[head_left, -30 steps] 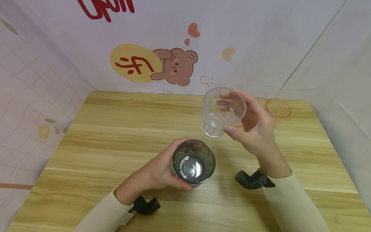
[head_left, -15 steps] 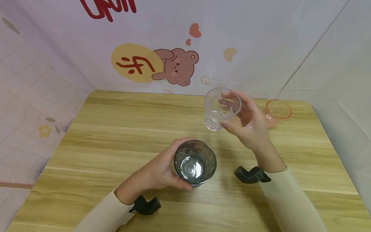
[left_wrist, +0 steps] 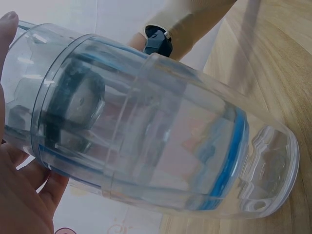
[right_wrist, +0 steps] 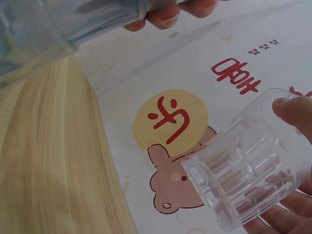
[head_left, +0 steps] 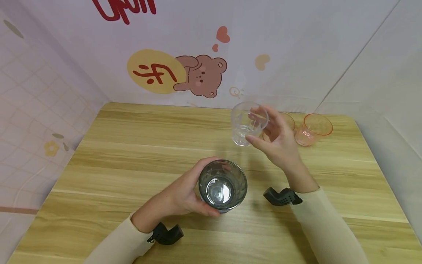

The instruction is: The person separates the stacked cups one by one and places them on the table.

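Note:
My left hand [head_left: 181, 194] grips a tall stack of nested tumblers near its top; a smoky grey tumbler [head_left: 206, 179] is uppermost. In the left wrist view, a blue band [left_wrist: 230, 161] shows inside the stack, and a clear tumbler [left_wrist: 268, 170] forms its lower end. Whether that end touches the table cannot be told. Beyond it and to the right, my right hand [head_left: 281, 148] holds a single clear tumbler [head_left: 242, 136] above the table, thumb on the near side and fingers on the far side. Nothing shows inside this tumbler [right_wrist: 243, 168].
A clear tumbler with an orange-red rim [head_left: 310, 134] stands at the table's back right. Another orange-rimmed tumbler [head_left: 289, 120] sits beside it, partly hidden by my right hand. A printed wall [head_left: 280, 40] runs along the back edge of the wooden table [head_left: 141, 143].
The right hand has shifted left and slightly farther away with its clear tumbler, uncovering more of the second orange-rimmed tumbler. My left hand and its stack stay nearly still.

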`<move>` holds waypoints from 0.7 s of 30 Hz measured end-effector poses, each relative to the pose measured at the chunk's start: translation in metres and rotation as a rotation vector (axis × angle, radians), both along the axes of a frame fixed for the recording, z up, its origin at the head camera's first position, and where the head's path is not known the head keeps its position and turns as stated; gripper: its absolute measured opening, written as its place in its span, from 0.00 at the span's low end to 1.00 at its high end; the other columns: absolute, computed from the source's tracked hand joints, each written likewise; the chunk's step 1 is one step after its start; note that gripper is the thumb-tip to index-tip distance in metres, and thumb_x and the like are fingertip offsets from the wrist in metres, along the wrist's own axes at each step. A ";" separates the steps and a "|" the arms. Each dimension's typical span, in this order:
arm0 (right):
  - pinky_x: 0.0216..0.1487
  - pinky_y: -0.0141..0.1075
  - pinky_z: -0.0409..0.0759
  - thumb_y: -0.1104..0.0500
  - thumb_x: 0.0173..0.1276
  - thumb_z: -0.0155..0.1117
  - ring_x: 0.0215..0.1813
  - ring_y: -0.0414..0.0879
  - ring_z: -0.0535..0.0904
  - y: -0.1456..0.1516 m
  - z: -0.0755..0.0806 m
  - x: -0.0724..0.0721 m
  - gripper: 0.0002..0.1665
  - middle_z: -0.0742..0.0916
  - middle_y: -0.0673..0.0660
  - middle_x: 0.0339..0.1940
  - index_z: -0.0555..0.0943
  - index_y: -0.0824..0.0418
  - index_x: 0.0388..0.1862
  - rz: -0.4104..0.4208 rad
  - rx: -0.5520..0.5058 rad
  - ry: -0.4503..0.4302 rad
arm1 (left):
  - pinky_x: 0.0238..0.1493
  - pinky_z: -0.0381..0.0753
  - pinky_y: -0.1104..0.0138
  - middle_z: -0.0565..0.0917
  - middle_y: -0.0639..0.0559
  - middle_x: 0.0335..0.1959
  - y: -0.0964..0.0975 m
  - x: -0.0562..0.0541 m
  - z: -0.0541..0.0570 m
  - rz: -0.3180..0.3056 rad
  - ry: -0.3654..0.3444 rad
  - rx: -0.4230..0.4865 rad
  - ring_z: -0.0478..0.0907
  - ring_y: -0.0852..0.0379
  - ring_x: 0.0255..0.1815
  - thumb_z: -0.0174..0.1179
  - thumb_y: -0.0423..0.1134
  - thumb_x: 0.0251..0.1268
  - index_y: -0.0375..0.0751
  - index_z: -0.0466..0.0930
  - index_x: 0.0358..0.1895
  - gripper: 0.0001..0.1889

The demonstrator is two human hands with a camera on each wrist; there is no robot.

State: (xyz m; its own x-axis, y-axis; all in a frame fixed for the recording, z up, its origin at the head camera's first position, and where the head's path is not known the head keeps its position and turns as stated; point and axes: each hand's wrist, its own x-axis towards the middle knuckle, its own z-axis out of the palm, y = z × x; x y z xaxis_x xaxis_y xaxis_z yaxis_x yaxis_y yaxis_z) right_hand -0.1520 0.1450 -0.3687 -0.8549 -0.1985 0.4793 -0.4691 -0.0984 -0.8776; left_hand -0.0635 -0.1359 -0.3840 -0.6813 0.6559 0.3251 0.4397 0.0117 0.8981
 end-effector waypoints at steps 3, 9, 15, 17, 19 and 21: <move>0.75 0.35 0.80 0.89 0.53 0.69 0.71 0.46 0.83 -0.001 -0.003 -0.002 0.51 0.84 0.59 0.70 0.71 0.66 0.76 -0.017 0.005 -0.045 | 0.80 0.75 0.57 0.77 0.39 0.74 0.000 0.000 0.000 -0.001 0.006 0.001 0.79 0.45 0.73 0.88 0.40 0.49 0.40 0.56 0.81 0.59; 0.74 0.34 0.80 0.86 0.57 0.70 0.71 0.45 0.82 -0.004 -0.011 -0.009 0.49 0.81 0.60 0.70 0.67 0.71 0.77 -0.043 0.041 -0.093 | 0.80 0.75 0.57 0.77 0.39 0.74 0.002 0.000 0.002 0.000 -0.005 -0.001 0.79 0.45 0.73 0.89 0.33 0.44 0.41 0.57 0.81 0.61; 0.75 0.33 0.80 0.84 0.60 0.71 0.72 0.43 0.80 -0.004 -0.020 -0.015 0.48 0.79 0.60 0.72 0.67 0.67 0.78 -0.069 0.085 -0.132 | 0.80 0.75 0.57 0.77 0.40 0.74 0.002 0.001 0.003 0.006 -0.009 -0.007 0.79 0.46 0.73 0.89 0.32 0.42 0.41 0.57 0.81 0.61; 0.75 0.33 0.79 0.83 0.60 0.70 0.71 0.39 0.80 -0.004 -0.022 -0.017 0.48 0.79 0.58 0.72 0.66 0.70 0.78 -0.077 0.099 -0.143 | 0.80 0.75 0.57 0.77 0.41 0.74 0.002 0.001 0.003 0.003 -0.013 -0.006 0.78 0.46 0.73 0.89 0.35 0.45 0.42 0.57 0.81 0.60; 0.75 0.33 0.79 0.82 0.61 0.71 0.71 0.39 0.80 -0.004 -0.024 -0.018 0.47 0.80 0.55 0.71 0.65 0.70 0.79 -0.085 0.112 -0.154 | 0.80 0.75 0.56 0.77 0.41 0.74 0.002 0.001 0.003 0.001 -0.014 -0.005 0.78 0.46 0.73 0.89 0.38 0.47 0.42 0.57 0.81 0.59; 0.76 0.33 0.78 0.81 0.62 0.71 0.72 0.40 0.79 -0.004 -0.026 -0.018 0.47 0.80 0.50 0.69 0.64 0.71 0.79 -0.091 0.134 -0.159 | 0.80 0.75 0.56 0.77 0.41 0.74 0.002 0.001 0.003 0.001 -0.015 -0.004 0.78 0.46 0.73 0.88 0.40 0.49 0.42 0.57 0.81 0.58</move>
